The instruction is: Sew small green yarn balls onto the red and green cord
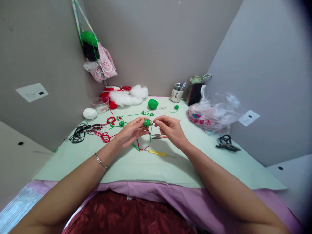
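Note:
My left hand [133,131] is closed on a small green crocheted piece [147,123], held up over the table between thumb and fingers. Dark and green strands [149,135] hang down from this piece. Just to the right, my right hand [169,128] is pinched, thumb against forefinger; what lies between the fingertips is too small to make out. Beneath the right hand lie thread snips [158,136], blades pointing left. Closer to me is a crochet hook with a yellow handle [157,153], near loose red yarn [142,148].
Black yarn [81,132] and red yarn [106,136] lie tangled at left. Behind are white stuffing [126,96], a clear tub [101,105] and a green yarn ball [153,104]. At right stand a can [177,93], a phone [195,94], a plastic bag [212,113] and a black hair claw [227,144].

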Available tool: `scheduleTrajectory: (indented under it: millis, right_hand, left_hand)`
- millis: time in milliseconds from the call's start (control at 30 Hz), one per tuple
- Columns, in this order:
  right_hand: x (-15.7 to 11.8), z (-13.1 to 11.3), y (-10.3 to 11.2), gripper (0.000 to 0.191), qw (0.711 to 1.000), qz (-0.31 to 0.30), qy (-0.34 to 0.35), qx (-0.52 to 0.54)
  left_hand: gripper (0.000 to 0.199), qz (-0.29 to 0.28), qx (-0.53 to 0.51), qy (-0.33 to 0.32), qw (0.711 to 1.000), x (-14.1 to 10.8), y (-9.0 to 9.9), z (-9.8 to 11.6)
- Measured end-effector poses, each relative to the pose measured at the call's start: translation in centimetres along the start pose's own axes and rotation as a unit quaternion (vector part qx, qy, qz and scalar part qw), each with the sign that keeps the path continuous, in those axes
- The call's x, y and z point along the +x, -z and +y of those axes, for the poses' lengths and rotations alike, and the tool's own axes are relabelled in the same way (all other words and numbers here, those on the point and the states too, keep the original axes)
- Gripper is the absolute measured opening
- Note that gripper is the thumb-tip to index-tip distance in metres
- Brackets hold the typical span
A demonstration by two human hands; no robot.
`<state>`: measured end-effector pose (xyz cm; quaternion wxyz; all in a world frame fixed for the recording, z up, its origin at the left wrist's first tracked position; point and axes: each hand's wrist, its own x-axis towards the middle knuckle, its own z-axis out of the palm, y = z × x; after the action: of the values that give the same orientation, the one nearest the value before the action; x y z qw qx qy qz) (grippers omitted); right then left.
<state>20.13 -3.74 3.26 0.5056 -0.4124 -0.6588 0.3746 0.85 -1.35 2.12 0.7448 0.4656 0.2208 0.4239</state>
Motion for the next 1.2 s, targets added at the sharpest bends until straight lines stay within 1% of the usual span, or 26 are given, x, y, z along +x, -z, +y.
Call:
scheduleTrajectory:
  millis: [133, 333, 433, 567, 667, 767, 867, 1000, 1067, 1200]
  right_hand:
    - [0.0, -0.1, -0.1, 0.017, 1.000, 0.004, 0.009, -0.003]
    - [0.2, 0.4, 0.0, 0.018, 1.000, -0.007, -0.011, 0.008]
    - [0.3, 0.5, 0.0, 0.019, 1.000, -0.011, -0.011, 0.015]
    - [0.1, 0.3, -0.1, 0.019, 1.000, -0.011, -0.010, 0.019]
    - [0.0, 0.0, -0.1, 0.019, 1.000, -0.004, -0.007, 0.010]
    - [-0.1, -0.1, -0.2, 0.023, 1.000, -0.005, -0.003, 0.001]
    - [-0.2, -0.2, -0.3, 0.025, 1.000, -0.019, -0.006, -0.023]
    - [-0.3, -0.1, -0.3, 0.023, 0.998, -0.037, -0.015, -0.055]
    - [-0.3, 0.0, -0.3, 0.021, 0.996, -0.043, -0.023, -0.072]
    - [-0.2, 0.5, -0.2, 0.019, 0.989, -0.079, -0.043, -0.114]
  left_hand:
    - [0.024, -0.009, 0.006, 0.002, 1.000, 0.0, 0.0, 0.0]
    - [0.025, -0.013, 0.030, 0.013, 0.999, -0.1, -0.1, -0.1]
    - [0.023, -0.014, 0.036, 0.014, 0.999, -0.2, -0.2, -0.1]
    - [0.026, -0.017, 0.047, 0.015, 0.999, -0.3, -0.1, -0.1]
    - [0.028, 0.001, 0.051, 0.006, 0.999, -0.2, 0.1, -0.2]
    - [0.027, 0.025, 0.051, -0.015, 0.998, 0.0, 0.2, -0.4]
    - [0.025, 0.042, 0.063, -0.036, 0.996, 0.1, 0.1, -0.6]
    - [0.026, 0.050, 0.093, -0.051, 0.993, 0.1, -0.1, -0.9]
    - [0.028, 0.055, 0.119, -0.056, 0.990, 0.1, 0.0, -1.2]
    - [0.031, 0.081, 0.148, -0.071, 0.983, 0.3, 0.5, -1.6]
